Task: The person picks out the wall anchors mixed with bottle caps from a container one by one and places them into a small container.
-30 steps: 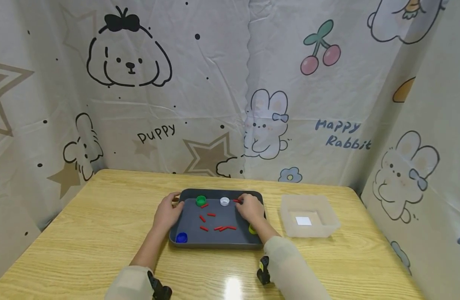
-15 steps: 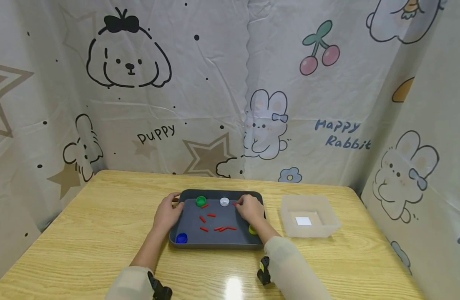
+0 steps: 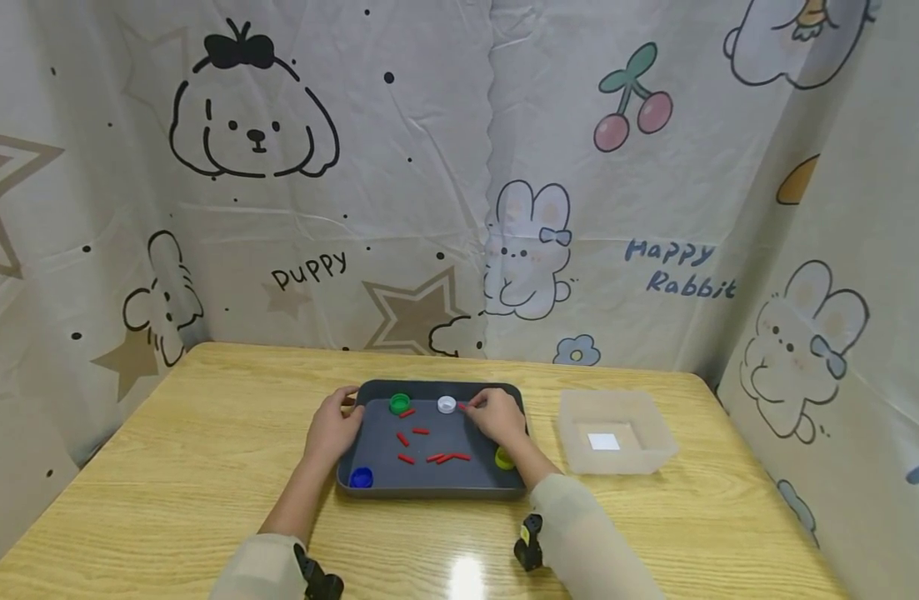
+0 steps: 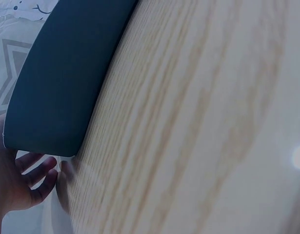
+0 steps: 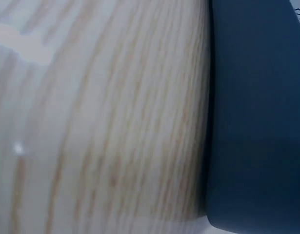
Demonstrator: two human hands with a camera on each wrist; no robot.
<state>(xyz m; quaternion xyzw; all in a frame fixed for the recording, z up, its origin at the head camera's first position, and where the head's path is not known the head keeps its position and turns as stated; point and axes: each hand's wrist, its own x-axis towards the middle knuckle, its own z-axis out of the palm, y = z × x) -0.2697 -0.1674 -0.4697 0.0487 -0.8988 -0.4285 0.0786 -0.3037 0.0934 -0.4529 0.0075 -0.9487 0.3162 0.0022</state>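
A dark grey rectangular tray (image 3: pixel 459 480) lies on the table. My left hand (image 3: pixel 332 429) holds its left side, thumb at the rim and the other fingers outside; the left wrist view has those fingers (image 4: pixel 40 178) bent by the tray's corner. Over the tray's back right part, my right hand (image 3: pixel 498 418) pinches a small red stick (image 3: pixel 462 407) between thumb and fingertips. Its tip points at a white round cap (image 3: pixel 447 404) close by. Several more red sticks (image 3: pixel 406 459) lie scattered on the tray floor. In the right wrist view the hand is out of sight; only tray wall and table show.
Inside the tray, a green cap (image 3: pixel 399 403) sits at back left, a blue cap (image 3: pixel 362 477) at front left, and a yellow cap (image 3: pixel 503 458) partly under the right wrist. Right of the tray stands a translucent plastic box (image 3: pixel 639 457) with a white label. Printed cloth (image 3: pixel 399 208) hangs behind the table.
The right hand's fingertips have shifted slightly left, bringing the pinched red stick closer to the white cap. The left hand stays at the tray's side.
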